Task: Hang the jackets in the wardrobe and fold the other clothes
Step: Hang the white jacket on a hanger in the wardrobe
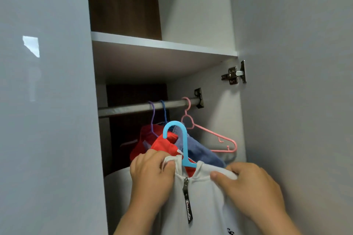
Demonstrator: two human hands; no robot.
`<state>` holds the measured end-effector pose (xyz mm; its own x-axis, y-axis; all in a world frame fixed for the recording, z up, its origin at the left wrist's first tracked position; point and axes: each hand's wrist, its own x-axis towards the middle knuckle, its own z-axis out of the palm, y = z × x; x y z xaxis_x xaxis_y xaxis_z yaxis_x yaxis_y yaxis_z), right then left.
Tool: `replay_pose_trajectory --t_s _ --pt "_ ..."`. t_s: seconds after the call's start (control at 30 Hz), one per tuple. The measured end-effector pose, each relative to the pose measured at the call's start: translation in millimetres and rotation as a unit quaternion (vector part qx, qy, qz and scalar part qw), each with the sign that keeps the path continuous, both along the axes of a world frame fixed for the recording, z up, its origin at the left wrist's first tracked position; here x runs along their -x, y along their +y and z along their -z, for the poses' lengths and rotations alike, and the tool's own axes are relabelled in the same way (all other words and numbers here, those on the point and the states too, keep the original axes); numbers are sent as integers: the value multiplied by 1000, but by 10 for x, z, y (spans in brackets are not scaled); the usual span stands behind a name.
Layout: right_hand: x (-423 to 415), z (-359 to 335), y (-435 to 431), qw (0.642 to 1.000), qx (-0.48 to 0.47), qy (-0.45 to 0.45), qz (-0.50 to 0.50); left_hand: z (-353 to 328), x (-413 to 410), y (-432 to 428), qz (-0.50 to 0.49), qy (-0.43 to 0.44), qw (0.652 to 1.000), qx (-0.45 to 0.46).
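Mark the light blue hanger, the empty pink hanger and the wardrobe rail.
light blue hanger (174, 128), head view, on its hook.
empty pink hanger (212, 134), head view, on its sloping arm.
wardrobe rail (133, 108), head view, on the bare bar.

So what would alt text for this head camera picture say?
Two bare hands, left hand and right hand, hold a white zip-up jacket on a light blue plastic hanger, below a grey metal wardrobe rail holding an empty pink hanger.

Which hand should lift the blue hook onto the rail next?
Left, probably. The left hand grips the white jacket collar right beside the blue hanger stem, below the rail. The right hand holds the shoulder farther out.
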<state>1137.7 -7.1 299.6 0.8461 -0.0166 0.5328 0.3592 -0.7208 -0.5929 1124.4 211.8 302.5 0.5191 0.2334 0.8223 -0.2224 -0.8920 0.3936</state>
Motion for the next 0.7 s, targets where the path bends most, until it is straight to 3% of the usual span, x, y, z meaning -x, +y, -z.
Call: replay_pose_trajectory --t_s 0.07,0.13,0.27,0.33,0.43,0.6,0.7 --pt "-75 -88 32 1000 -14 1 8 -197 -106 -33 60 -20 990 126" --pt "-136 -168 61 999 -27 0 18 -431 -258 -54 113 -61 953 275" --pt "-270 -273 89 998 -42 14 42 -800 -712 -26 93 -106 876 461" --pt "-318 -300 111 998 -40 21 49 -863 -952 -13 66 -97 852 511" --pt "-385 -316 147 997 -47 27 53 -861 -1268 60 49 -69 852 516" --pt "-433 -352 182 997 -36 46 54 -817 -1531 152 179 -37 855 485" --pt "-421 -401 174 996 3 72 51 -706 -1614 117 126 -2 910 396"
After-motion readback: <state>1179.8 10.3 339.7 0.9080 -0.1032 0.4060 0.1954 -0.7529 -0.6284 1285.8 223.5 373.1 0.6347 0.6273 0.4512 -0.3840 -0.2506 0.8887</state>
